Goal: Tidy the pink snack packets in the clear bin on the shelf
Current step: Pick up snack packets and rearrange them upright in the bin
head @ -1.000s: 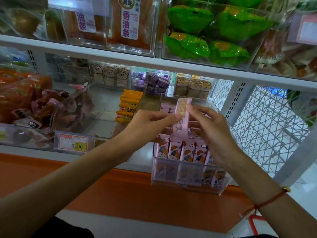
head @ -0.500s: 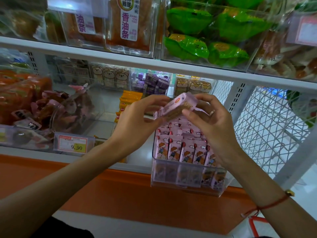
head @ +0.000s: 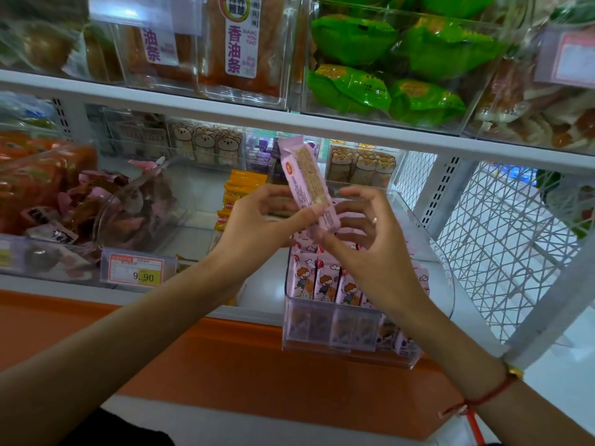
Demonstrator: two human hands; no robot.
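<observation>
I hold one pink snack packet (head: 307, 181) upright above the clear bin (head: 325, 329), its back side with a small red logo facing me. My left hand (head: 257, 226) pinches its lower part between thumb and fingers. My right hand (head: 363, 249) holds the bottom end from the right, its thumb under the packet and its fingers loosely curled around it. Below my hands, rows of pink packets (head: 325, 281) with a cartoon child stand upright in the bin, which juts over the shelf's front edge. My right wrist hides the bin's right side.
A bin of dark and pink wrapped snacks (head: 106, 207) sits to the left, with a 9.90 price tag (head: 136, 268) in front. Orange packets (head: 238, 194) stand behind my left hand. Above is a shelf (head: 289, 120) with green bags (head: 386, 91). White wire mesh (head: 502, 246) closes the right side.
The packet has turned from lying tilted across my fingers to standing upright, and my hands have lowered slightly and shifted their grip to its lower end.
</observation>
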